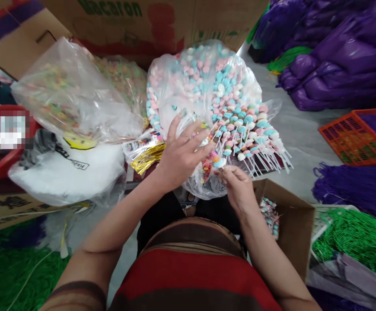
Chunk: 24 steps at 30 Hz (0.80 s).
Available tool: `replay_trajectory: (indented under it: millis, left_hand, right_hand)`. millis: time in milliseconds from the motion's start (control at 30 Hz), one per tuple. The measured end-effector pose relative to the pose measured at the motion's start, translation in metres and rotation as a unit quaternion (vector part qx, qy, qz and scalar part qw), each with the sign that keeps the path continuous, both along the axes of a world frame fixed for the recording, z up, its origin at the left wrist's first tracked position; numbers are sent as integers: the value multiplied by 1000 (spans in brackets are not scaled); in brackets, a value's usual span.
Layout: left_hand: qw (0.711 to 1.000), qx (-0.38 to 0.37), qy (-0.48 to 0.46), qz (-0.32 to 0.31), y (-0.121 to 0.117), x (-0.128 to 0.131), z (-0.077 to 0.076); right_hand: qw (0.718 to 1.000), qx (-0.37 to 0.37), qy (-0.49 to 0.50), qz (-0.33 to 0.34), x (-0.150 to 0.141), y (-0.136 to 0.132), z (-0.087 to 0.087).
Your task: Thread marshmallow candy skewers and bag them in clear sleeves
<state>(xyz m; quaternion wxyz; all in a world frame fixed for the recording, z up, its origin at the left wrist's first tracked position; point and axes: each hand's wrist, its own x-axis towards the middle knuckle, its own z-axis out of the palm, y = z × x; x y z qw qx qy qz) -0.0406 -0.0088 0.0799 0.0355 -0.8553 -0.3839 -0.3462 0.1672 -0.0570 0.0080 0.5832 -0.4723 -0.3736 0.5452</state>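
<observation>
Just above my lap, my right hand [240,183] pinches a marshmallow-like candy skewer [219,163] near its lower end. My left hand [188,149] reaches over from the left with its fingers stretched and apart, close to the top of that skewer. Under both hands lies a clear plastic bag [207,190] with small red and yellow candies. Many finished-looking skewers [240,125] in pink, blue and white are piled to the right, their white sticks pointing toward me. Behind them bulges a large clear bag of loose candies [201,77].
Gold twist ties [149,159] and printed wrappers [142,144] lie left of my hand. An open carton [291,233] holding wrapped pieces stands at my right. Further left are a white bag [68,172] and a red tub [6,164]; an orange basket [353,138] sits at right.
</observation>
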Motion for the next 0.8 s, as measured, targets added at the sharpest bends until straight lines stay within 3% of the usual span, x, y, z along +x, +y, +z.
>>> replay_trajectory:
  millis: [100,200,233,300,400,467,600,700,800]
  left_hand:
    - [990,62,-123,13,-8,9,-4]
    - [948,87,-305,5,-13,10,-13]
    - [926,51,-373,-13,-13,10,-15]
    - [863,-100,-489,-76,-8,13,-13]
    - [720,-347,-578,-165,-1,22,3]
    - [663,-411,-606,-157,0,31,13]
    - [622,-420,-655,-82,-10,53,6]
    - [599,-430,-671,-69,-14,62,-9]
    - [590,-414,-690,-64,-9,58,-13]
  right_hand:
    - [995,1,97,14,-16,7,6]
    - [992,9,128,18,-21,10,12]
    - [992,12,128,17,-20,10,13]
    - [992,17,121,19,-18,9,13]
    - [995,10,93,33,-19,3,10]
    - [997,-5,70,44,-23,-1,6]
    - [996,-21,60,64,-37,-8,0]
    - [997,-11,32,73,-41,-11,-3]
    - [994,8,-56,95,-37,-13,-2]
